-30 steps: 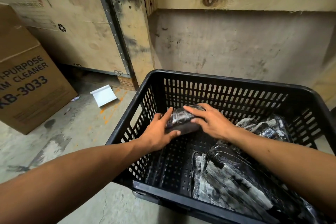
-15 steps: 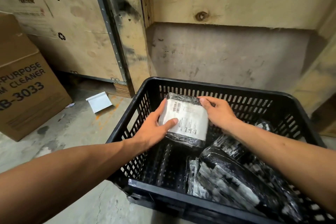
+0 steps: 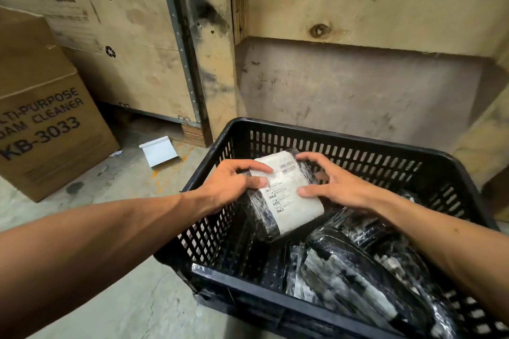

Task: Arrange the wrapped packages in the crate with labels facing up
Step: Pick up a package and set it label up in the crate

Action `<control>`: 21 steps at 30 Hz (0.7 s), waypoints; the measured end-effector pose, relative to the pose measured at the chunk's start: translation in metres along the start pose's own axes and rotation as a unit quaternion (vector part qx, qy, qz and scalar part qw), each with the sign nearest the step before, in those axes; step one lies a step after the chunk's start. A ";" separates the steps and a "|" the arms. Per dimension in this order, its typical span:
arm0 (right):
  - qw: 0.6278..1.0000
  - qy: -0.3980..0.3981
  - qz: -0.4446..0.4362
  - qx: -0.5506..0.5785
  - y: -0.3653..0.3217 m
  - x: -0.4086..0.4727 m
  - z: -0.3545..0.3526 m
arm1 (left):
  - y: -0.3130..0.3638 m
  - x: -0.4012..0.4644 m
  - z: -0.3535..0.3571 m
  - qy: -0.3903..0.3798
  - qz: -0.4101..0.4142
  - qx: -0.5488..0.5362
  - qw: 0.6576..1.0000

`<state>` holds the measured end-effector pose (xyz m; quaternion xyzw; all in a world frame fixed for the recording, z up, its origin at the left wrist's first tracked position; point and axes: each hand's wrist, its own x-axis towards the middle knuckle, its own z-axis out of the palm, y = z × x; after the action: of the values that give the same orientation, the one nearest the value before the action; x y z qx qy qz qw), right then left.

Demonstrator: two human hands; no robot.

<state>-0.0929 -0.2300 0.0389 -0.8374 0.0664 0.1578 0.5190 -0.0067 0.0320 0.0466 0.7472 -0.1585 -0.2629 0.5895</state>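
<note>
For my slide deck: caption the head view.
Both hands, left and right, hold a wrapped package label-up over the black crate.

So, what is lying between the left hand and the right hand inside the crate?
In the head view, the wrapped package lies between the left hand and the right hand, its white label facing up, over the black crate. Both hands grip it.

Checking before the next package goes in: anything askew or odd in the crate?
Yes. The packages at the crate's right lie heaped and tilted, no labels showing. Both hands, left hand and right hand, hold one package label-up, tilted.
</note>
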 end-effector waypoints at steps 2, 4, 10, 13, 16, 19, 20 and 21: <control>1.000 -0.005 -0.006 -0.002 0.003 0.004 0.000 | -0.003 0.001 0.004 0.014 -0.009 -0.016 1.000; 0.997 -0.003 0.009 0.082 0.012 0.008 0.003 | -0.009 0.005 0.008 0.040 -0.031 -0.051 0.997; 0.989 0.038 0.047 0.137 0.027 0.026 0.029 | -0.033 0.007 0.024 -0.031 -0.138 0.068 0.988; 0.993 0.038 0.092 0.056 0.035 0.035 0.047 | -0.044 0.012 0.025 -0.018 -0.167 0.071 0.983; 0.991 0.017 0.130 -0.013 0.043 0.051 0.065 | -0.049 0.020 0.018 -0.003 -0.187 0.066 0.980; 0.990 -0.014 0.141 -0.028 0.051 0.062 0.076 | -0.057 0.030 0.017 -0.005 -0.190 0.095 0.977; 0.990 -0.021 0.135 -0.037 0.054 0.065 0.077 | -0.061 0.034 0.017 -0.008 -0.195 0.102 0.976; 0.990 -0.033 0.125 -0.052 0.057 0.067 0.077 | -0.065 0.039 0.017 -0.012 -0.200 0.108 0.974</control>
<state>-0.0605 -0.1833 -0.0634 -0.8428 0.1452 0.2525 0.4527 0.0098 0.0138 -0.0273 0.8196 -0.0402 -0.3657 0.4391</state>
